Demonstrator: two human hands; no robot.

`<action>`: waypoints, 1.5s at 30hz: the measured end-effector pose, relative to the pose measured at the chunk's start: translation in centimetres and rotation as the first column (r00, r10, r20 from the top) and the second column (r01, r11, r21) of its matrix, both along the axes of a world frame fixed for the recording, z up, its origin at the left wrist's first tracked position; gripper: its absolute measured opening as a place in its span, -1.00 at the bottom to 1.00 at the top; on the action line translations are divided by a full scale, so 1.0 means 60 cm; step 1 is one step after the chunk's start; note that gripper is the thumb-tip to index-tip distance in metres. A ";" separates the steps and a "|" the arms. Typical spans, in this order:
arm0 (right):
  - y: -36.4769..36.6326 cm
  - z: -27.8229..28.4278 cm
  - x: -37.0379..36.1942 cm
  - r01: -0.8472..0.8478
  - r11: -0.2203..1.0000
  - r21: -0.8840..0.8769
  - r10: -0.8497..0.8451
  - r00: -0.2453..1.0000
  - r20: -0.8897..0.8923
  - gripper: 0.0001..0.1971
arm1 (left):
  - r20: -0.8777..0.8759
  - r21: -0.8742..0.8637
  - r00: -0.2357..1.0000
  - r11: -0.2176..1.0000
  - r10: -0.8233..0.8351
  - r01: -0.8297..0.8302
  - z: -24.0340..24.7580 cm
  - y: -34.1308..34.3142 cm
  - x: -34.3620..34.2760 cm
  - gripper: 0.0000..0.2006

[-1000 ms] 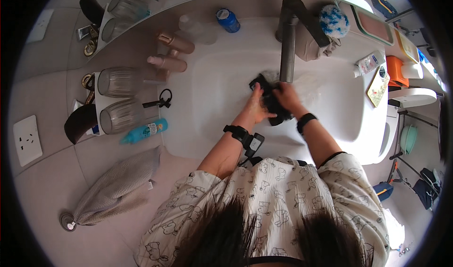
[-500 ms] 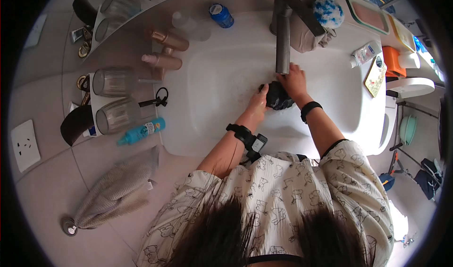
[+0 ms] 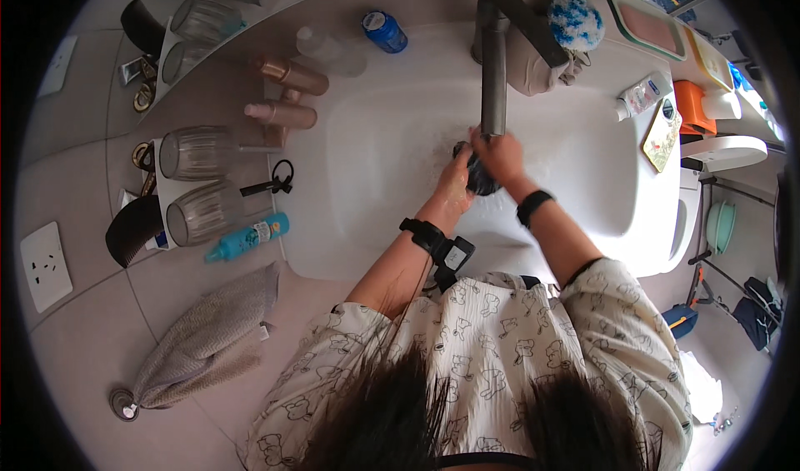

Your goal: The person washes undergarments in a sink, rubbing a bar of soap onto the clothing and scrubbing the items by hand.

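Note:
Over the white sink (image 3: 367, 163), my left hand (image 3: 452, 189) is wrapped round the left side of a dark, wet bundle (image 3: 482, 181) that looks like black cloth. My right hand (image 3: 500, 159) is closed over its upper right side, so the fingers of both hands partly cover it. Right above them ends the spout of the dark grey tap (image 3: 493, 88). Whitish streaks, like water or suds, lie in the basin beside the hands.
On the sink's back rim stand a blue jar (image 3: 384, 32), pink pump bottles (image 3: 283, 114) and a blue-white pompom (image 3: 576, 21). A clear tube (image 3: 642, 96) lies at the right. To the left are glass cups (image 3: 200, 213), a turquoise bottle (image 3: 248, 236) and a hanging grey towel (image 3: 208, 338).
My right hand has moved left and slightly down, over the black bundle, closer to my left hand. The bundle looks more squeezed together and less of it shows.

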State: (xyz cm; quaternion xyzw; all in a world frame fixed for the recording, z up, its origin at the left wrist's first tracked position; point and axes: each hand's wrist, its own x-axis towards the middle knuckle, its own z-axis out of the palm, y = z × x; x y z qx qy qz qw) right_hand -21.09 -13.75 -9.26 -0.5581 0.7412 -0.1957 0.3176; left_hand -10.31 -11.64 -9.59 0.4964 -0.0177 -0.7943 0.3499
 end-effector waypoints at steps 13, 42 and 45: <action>0.050 0.133 0.121 -0.244 0.961 -0.133 0.272 0.920 0.282 -0.70 | -0.577 -0.317 0.791 0.948 -0.201 0.010 -0.148 0.016 0.122 -0.53; 0.008 -0.090 -0.065 0.004 0.994 -0.108 -0.004 1.000 0.000 -0.59 | 0.353 -0.053 0.861 0.911 -0.366 0.409 0.008 0.002 0.047 -0.46; 0.046 -0.051 0.036 -0.199 0.978 0.063 0.154 0.892 0.424 -0.62 | -0.136 0.165 0.986 0.979 -0.098 0.120 -0.017 -0.005 0.057 -0.34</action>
